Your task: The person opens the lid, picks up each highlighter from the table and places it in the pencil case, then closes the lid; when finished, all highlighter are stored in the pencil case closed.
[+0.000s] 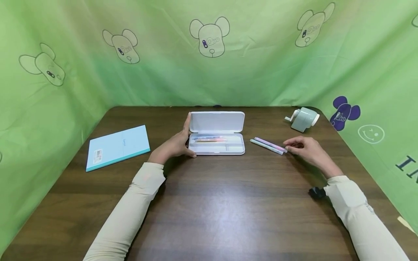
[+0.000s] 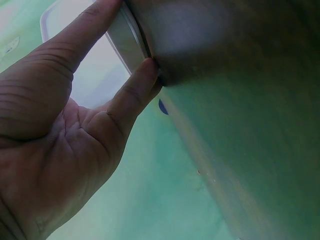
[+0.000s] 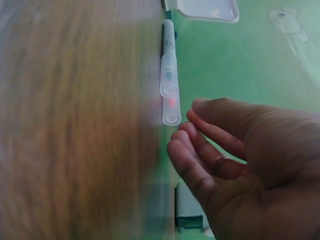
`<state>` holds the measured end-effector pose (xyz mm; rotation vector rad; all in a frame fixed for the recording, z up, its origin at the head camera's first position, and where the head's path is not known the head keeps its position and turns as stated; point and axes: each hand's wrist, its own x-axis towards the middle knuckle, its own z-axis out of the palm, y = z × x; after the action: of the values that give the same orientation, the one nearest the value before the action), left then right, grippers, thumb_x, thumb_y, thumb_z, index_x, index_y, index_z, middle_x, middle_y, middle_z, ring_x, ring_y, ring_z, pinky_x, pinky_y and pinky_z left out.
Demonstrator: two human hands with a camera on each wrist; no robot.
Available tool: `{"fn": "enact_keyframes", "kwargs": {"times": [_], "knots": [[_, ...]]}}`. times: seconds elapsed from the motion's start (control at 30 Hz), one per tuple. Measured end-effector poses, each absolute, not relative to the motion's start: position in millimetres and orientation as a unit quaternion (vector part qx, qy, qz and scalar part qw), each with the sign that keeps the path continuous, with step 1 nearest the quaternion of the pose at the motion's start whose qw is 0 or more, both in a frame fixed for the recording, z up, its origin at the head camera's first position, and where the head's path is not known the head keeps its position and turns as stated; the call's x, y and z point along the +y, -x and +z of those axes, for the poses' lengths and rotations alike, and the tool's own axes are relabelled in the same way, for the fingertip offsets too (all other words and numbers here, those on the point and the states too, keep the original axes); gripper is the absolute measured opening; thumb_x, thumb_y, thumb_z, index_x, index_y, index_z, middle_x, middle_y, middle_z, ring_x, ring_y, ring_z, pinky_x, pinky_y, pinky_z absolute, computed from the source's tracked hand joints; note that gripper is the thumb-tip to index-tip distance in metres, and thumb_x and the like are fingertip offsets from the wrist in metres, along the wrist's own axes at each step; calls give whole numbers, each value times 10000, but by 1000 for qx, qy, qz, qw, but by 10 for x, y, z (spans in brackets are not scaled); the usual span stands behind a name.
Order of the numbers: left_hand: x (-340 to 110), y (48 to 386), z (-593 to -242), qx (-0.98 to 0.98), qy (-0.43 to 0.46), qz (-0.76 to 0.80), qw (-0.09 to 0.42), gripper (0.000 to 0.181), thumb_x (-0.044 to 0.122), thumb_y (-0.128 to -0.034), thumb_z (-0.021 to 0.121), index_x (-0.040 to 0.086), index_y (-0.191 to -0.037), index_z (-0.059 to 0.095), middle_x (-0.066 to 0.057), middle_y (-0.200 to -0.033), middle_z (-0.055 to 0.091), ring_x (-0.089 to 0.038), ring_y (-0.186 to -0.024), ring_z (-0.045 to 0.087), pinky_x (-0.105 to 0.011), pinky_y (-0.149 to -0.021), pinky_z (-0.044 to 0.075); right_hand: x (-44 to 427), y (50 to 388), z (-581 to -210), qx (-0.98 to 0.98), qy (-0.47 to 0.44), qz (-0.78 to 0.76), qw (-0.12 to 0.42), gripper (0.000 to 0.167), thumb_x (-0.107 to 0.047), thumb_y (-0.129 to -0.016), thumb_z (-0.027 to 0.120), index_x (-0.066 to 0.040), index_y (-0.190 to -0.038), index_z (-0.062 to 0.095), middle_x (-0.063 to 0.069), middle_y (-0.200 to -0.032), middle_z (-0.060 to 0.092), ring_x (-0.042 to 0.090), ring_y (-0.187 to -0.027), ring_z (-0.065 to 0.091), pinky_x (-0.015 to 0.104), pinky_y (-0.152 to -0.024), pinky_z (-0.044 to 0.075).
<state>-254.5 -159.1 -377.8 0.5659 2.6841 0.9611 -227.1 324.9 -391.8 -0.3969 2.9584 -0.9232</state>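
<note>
Between your sleeves [image 1: 119, 217], the brown table [image 1: 215, 203] runs up to the front of the white pencil case [image 1: 209, 149]. Your left hand [image 1: 174, 145] grips its left end, thumb at the front corner; some fingertips are hidden. Your right hand [image 1: 308, 149] is relaxed, fingers loosely bent just beside a pink pen [image 1: 269, 144] and a pale green pen [image 1: 266, 147], which lie right of the case, with tabletop between. Inside, the front row is divided into compartments, and the back one holds several pens [image 1: 209, 139], too overlapped to count. The lid [image 1: 217, 121] stands raised behind. A blue notebook [image 1: 117, 148] lies near the left edge; a sharpener [image 1: 304, 119] sits near the back right corner, before the green curtain [image 1: 212, 83].
</note>
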Motion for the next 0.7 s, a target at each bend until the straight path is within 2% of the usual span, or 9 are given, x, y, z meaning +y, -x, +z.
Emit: {"fn": "enact_keyframes", "kwargs": {"times": [0.27,0.47,0.7], "knots": [[-1595,2533,-3790,916,-200,329,109,1564,90,-845,959,226,-1640,-380,-280,-1782,26,-454,-1561,343,-529,-1271,292,3240,2297,-3944,948,114,-294,49,265,-140,-1037,756,18,-1249,774,150,-1096,773,189,-953,641,362,-837,479],[-1594,2515,-3775,917,-200,328,107,1556,92,-849,956,216,-1643,-376,-287,-1779,19,-467,-1550,356,-534,-1265,302,3205,2301,-3949,950,108,-289,54,252,-123,-1039,743,23,-1242,776,172,-1109,761,248,-974,647,396,-839,484],[-1594,2514,-3773,916,-199,333,106,1566,77,-840,960,239,-1646,-373,-303,-1763,135,-426,-1562,356,-516,-1266,303,3178,2290,-3940,953,105,-283,35,221,-79,-1035,720,37,-1214,779,255,-1167,742,334,-1028,648,436,-854,491]]}}
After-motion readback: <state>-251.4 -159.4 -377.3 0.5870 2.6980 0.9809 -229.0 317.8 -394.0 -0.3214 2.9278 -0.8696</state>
